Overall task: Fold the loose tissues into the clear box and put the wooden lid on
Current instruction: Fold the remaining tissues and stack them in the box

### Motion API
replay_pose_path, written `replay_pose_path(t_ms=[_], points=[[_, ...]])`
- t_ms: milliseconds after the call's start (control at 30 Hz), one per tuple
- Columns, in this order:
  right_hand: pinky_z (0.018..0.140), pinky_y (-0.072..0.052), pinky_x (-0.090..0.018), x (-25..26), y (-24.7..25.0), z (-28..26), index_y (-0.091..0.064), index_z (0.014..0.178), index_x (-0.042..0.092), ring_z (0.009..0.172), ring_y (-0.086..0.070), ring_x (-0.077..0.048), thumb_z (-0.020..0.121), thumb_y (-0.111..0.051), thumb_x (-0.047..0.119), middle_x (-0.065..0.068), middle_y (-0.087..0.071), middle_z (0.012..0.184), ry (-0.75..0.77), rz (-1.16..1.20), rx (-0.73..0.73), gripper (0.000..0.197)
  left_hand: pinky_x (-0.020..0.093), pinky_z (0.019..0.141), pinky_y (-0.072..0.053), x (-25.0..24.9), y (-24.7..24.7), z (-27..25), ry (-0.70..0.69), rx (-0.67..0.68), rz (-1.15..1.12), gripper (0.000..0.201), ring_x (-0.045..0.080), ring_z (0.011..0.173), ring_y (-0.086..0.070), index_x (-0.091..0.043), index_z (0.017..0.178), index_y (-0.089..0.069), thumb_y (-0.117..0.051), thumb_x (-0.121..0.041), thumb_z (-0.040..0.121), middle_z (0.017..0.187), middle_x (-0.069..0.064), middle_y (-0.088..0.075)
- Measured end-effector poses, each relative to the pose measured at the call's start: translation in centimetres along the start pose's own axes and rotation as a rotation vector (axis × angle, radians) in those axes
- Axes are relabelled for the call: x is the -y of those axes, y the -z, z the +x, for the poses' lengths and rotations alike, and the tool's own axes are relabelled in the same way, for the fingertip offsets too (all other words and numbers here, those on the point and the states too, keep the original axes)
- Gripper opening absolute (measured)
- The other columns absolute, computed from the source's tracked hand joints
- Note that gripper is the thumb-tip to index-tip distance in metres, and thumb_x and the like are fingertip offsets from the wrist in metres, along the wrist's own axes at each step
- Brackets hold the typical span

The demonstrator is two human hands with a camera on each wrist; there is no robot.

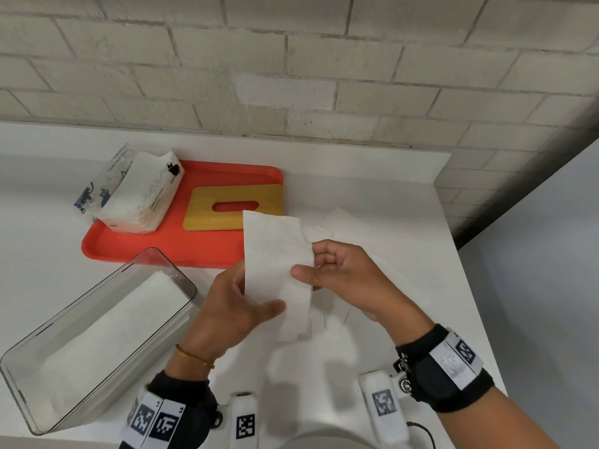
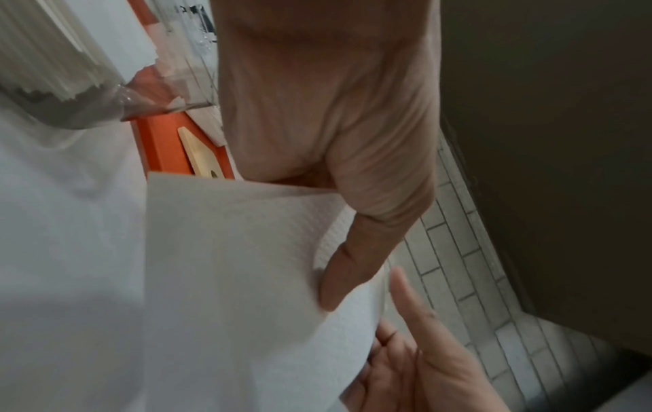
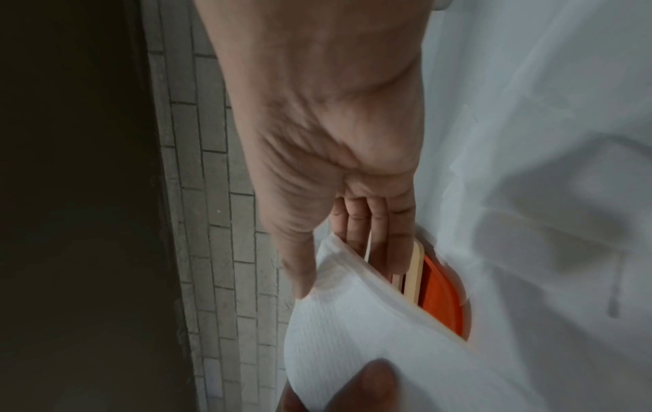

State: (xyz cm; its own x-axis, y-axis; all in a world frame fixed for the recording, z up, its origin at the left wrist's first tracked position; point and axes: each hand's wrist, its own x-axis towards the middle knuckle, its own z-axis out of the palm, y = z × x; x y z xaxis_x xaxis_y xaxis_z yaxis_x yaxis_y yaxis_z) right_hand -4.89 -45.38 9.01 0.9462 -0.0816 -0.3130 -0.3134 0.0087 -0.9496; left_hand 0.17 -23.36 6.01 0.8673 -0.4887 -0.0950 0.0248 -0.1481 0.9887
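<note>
folded tissue held up, box part-filled, lid waiting on the tray

a white embossed tissue [image 1: 275,254], folded into a long strip, hangs upright above the desk, pinched at both side edges. more loose tissues [image 1: 343,228] lie flat on the desk behind it. the clear box [image 1: 175,270] stands open at the left with folded tissues inside. the wooden lid [image 1: 201,205], with its oval slot, lies flat on the red tray.
</note>
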Motion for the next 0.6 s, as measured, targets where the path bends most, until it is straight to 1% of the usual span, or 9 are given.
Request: replay_pose_path(t_ms=[67, 133, 200, 267, 333, 433, 500, 533, 600], points=[[0.083, -0.063, -0.037, 0.1, -0.1, 0.3, -0.077, 0.103, 0.013, 0.085, -0.076, -0.021, 0.086, -0.086, 0.026, -0.003, -0.080, 0.093, 0.025, 0.026, -0.060, 0.024, 0.046, 0.086, -0.064, 0.3, 0.0, 0.0, 0.007, 0.011, 0.062, 0.058, 0.020, 0.101, -0.078, -0.019, 0.122, -0.072, -0.089, 0.009, 0.074, 0.110, -0.004, -0.081], [0.075, -0.062, -0.034, -0.1, 0.1, 0.6, -0.077, 0.097, 0.009, 0.076, -0.072, -0.019, 0.088, -0.084, 0.025, -0.007, -0.078, 0.085, 0.027, 0.049, -0.106, 0.020, 0.045, 0.087, -0.064, 0.5, 0.2, -0.1, 0.009, 0.004, 0.105, 0.055, 0.017, 0.099, -0.078, -0.022, 0.118, -0.073, -0.090, 0.006, 0.074, 0.108, -0.007, -0.081], [0.073, -0.061, -0.034, -0.3, 0.2, 0.7, -0.077, 0.099, 0.009, 0.073, -0.071, -0.019, 0.089, -0.083, 0.026, -0.010, -0.077, 0.085, 0.005, 0.069, -0.127, 0.021, 0.038, 0.084, -0.064, 0.4, 0.3, -0.2, -0.001, 0.002, 0.133, 0.054, 0.015, 0.097, -0.078, -0.023, 0.115, -0.073, -0.090, 0.007, 0.073, 0.106, -0.009, -0.081], [0.075, -0.062, -0.038, -0.4, 0.3, 0.7, -0.076, 0.107, 0.011, 0.071, -0.070, -0.017, 0.089, -0.083, 0.027, -0.006, -0.077, 0.084, -0.008, 0.095, -0.136, 0.025, 0.034, 0.080, -0.063, 0.3, 0.4, -0.3, -0.027, 0.033, 0.135, 0.058, 0.015, 0.096, -0.078, -0.022, 0.118, -0.073, -0.087, 0.012, 0.073, 0.107, -0.007, -0.081], [0.081, -0.064, -0.041, -0.4, 0.5, 0.8, -0.073, 0.117, 0.015, 0.071, -0.068, -0.016, 0.087, -0.085, 0.029, -0.002, -0.076, 0.085, -0.013, 0.122, -0.146, 0.035, 0.037, 0.081, -0.063, 0.4, 0.5, -0.3, -0.049, 0.069, 0.175, 0.061, 0.018, 0.096, -0.077, -0.024, 0.121, -0.072, -0.086, 0.013, 0.074, 0.107, -0.006, -0.080], [0.084, -0.062, -0.041, -0.3, 0.8, 1.1, -0.073, 0.121, 0.020, 0.075, -0.067, -0.019, 0.085, -0.086, 0.028, -0.005, -0.075, 0.088, 0.008, 0.134, -0.135, 0.039, 0.042, 0.084, -0.063, 0.7, 0.3, -0.3, -0.058, 0.060, 0.231, 0.053, 0.019, 0.092, -0.077, -0.028, 0.115, -0.074, -0.091, 0.002, 0.075, 0.102, -0.009, -0.081], [0.082, -0.062, -0.038, -0.2, 0.9, 1.2, -0.074, 0.120, 0.022, 0.076, -0.067, -0.020, 0.086, -0.086, 0.023, -0.005, -0.076, 0.088, 0.031, 0.114, -0.126, 0.036, 0.040, 0.086, -0.063, 0.2, -0.2, -0.4, -0.014, 0.025, 0.135, 0.040, 0.020, 0.093, -0.078, -0.023, 0.112, -0.076, -0.093, -0.014, 0.076, 0.102, -0.007, -0.082], [0.080, -0.062, -0.036, -0.2, 0.9, 1.2, -0.074, 0.119, 0.024, 0.076, -0.066, -0.021, 0.086, -0.086, 0.022, -0.004, -0.076, 0.087, 0.042, 0.103, -0.122, 0.035, 0.041, 0.088, -0.064, -0.2, -0.5, -0.4, 0.015, 0.003, 0.058, 0.034, 0.021, 0.095, -0.079, -0.020, 0.110, -0.078, -0.089, -0.022, 0.078, 0.102, -0.005, -0.082], [0.076, -0.061, -0.033, -0.1, 0.8, 1.1, -0.074, 0.120, 0.025, 0.074, -0.066, -0.020, 0.087, -0.085, 0.021, -0.002, -0.076, 0.085, 0.055, 0.087, -0.107, 0.035, 0.044, 0.090, -0.064, -0.8, -1.1, -0.3, 0.070, -0.077, -0.091, 0.024, 0.021, 0.095, -0.079, -0.013, 0.104, -0.081, -0.077, -0.029, 0.086, 0.101, 0.002, -0.083]])
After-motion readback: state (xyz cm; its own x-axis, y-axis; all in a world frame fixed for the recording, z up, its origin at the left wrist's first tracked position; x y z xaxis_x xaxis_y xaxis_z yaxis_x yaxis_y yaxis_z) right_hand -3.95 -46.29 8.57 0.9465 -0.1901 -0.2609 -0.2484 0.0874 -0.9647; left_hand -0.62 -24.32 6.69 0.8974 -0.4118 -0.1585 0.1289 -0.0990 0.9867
